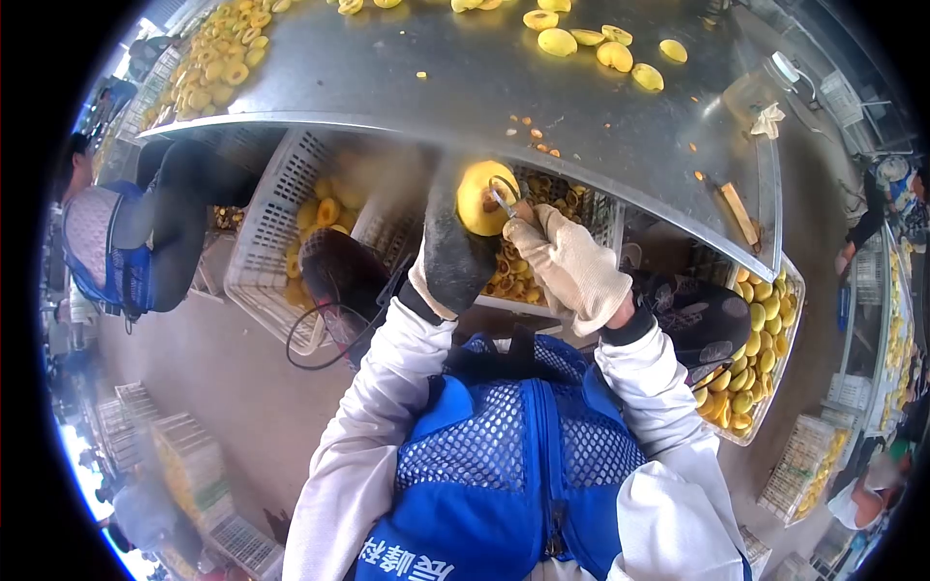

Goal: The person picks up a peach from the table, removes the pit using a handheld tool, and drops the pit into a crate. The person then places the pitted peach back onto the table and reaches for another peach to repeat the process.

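My left hand point(453, 237), in a dark-coated glove, is closed around a yellow peach half point(475, 215) with its cut side facing up. In my right hand point(576, 271), which wears a cream knit glove, is a small pitting knife point(500, 198) with a curved metal blade. Its tip is at the reddish hollow in the middle of the fruit. Both hands are above my lap, just in front of the metal table edge. Below them, a crate point(605, 225) contains dark pits and fruit scraps, partly hidden by my hands.
Peach halves point(557, 43) lie on the metal table point(387, 77), with a larger heap point(208, 73) at far left. A crate of peaches point(760, 339) stands by my right knee, another white crate point(266, 232) at left. A wooden stick point(739, 213) and jar point(756, 92) sit at right. Another person point(126, 232) sits left.
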